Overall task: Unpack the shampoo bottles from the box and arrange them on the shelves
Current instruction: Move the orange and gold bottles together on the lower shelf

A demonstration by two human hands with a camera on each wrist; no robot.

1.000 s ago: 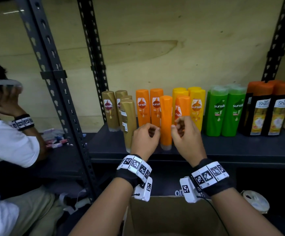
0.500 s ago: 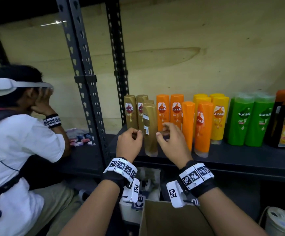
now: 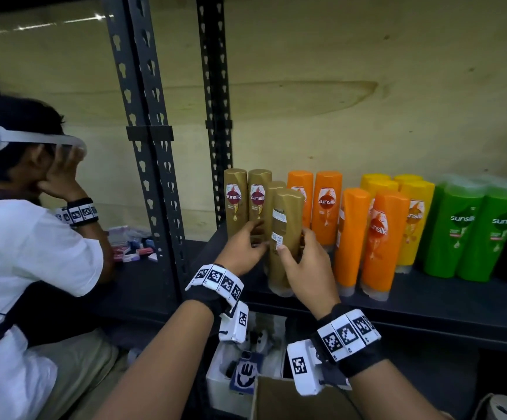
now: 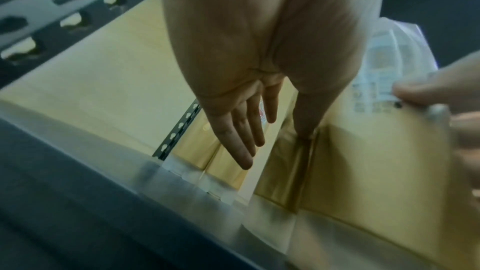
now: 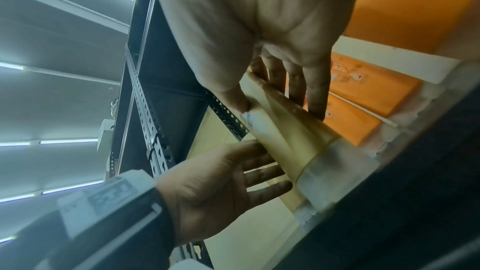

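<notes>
1. Front gold bottle (image 3: 285, 237): stands cap-down near the shelf (image 3: 428, 301) front edge, back label facing out. Right hand (image 3: 306, 262) pinches it, thumb on the near face and fingers (image 5: 296, 87) round the far side. Judged reason: to turn or square it so it matches the row.
2. Left hand (image 3: 243, 250): fingers (image 4: 241, 130) straight and spread, holding nothing, laid beside the front gold bottle and against the gold bottles behind; probably steadying them, though the wrist view is blurred and contact is uncertain.
3. Gold row (image 3: 247, 201): two bottles at the back with labels forward, a third half hidden behind the held one. Little room left of them before the upright (image 3: 216, 116).
4. Orange bottles (image 3: 367, 241): just beside the held bottle on its right; two stand forward of their row and crowd any sideways shift.
5. Yellow bottles (image 3: 416, 219), green bottles (image 3: 470, 228): further right, upright, well apart from the hands.
6. Box (image 3: 291, 401): below the shelf, open; contents not visible.
7. White carton (image 3: 219, 386): beside the box, small items inside.
8. Second person (image 3: 25, 237): seated left, at the neighbouring shelf, clear of the work.
</notes>
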